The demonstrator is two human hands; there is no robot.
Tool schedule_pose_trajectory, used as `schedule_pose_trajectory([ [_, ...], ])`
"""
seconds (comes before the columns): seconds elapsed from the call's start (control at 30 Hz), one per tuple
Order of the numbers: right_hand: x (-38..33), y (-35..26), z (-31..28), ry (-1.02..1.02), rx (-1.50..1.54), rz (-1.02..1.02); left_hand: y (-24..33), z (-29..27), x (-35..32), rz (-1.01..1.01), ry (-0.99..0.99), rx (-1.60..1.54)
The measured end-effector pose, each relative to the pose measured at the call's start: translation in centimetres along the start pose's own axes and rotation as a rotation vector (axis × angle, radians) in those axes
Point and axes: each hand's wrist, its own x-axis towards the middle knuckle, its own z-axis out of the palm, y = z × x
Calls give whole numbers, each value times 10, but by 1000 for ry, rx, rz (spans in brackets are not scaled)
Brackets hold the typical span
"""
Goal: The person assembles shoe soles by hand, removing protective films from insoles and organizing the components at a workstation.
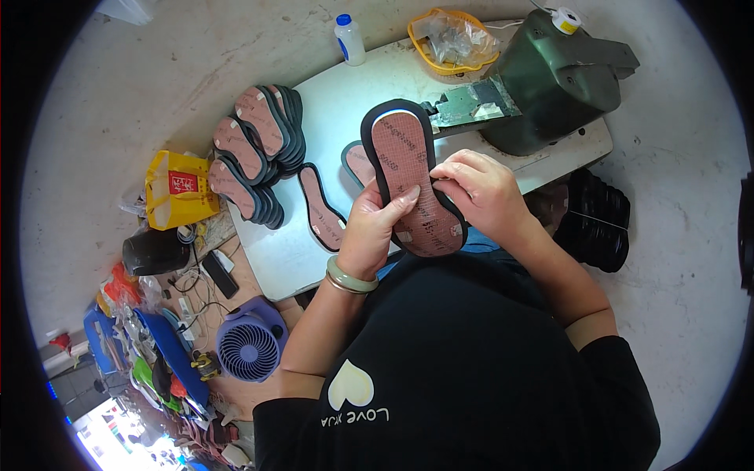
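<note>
A pink insole (408, 169) with a black rim is raised in front of my chest. My left hand (375, 224) grips it from the left, its thumb pressed on the pink face. The fingers of my right hand (481, 188) pinch the right edge near the narrow middle; whether they hold anything else there is hidden. On the white table (275, 271), another black-rimmed insole (320, 206) lies just left of my left hand. Partly covered by the raised one is a further pink insole (357, 161) with a greyish rim.
Several stacks of insoles (255, 149) stand at the table's left. A dark green machine (542, 86), a yellow basket (440, 67) and a white bottle (350, 41) are toward the back. At left are a yellow bag (177, 192) and purple fan (251, 341); a tied black bundle (597, 220) lies right.
</note>
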Motion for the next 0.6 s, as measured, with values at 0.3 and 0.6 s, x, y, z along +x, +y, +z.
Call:
schedule_pose_trajectory([
  [0.3,0,5,-2,-156,126,183,0,2,-5,27,-73,62],
  [0.6,-18,11,-12,-231,25,205,-16,10,2,-27,-96,3],
])
